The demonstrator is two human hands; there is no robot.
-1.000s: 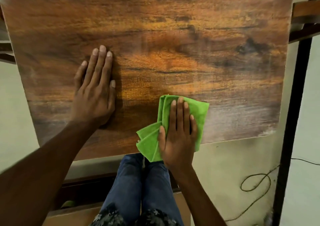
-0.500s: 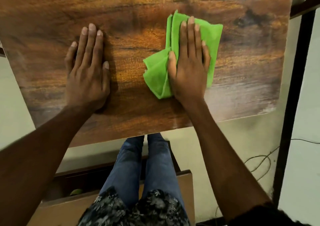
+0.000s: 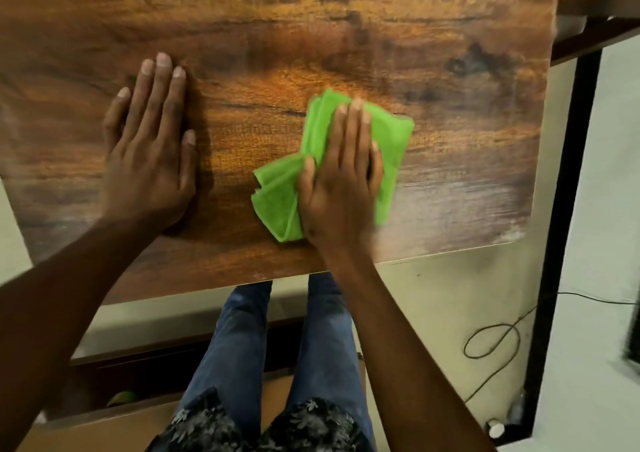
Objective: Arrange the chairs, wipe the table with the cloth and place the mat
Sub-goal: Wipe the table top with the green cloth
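Both of your hands lie on the wooden table (image 3: 346,36). Your left hand (image 3: 149,161) rests flat with fingers spread, holding nothing. Your right hand (image 3: 341,181) presses palm-down on the folded green cloth (image 3: 280,195), fingers together along it, right of the table's middle and near the front edge. The tabletop around them is bare. Below the edge you see your jeans-clad legs (image 3: 242,341) and a brown chair (image 3: 114,431) behind them. A thin cable (image 3: 491,341) loops on the floor beside a black post (image 3: 557,244).
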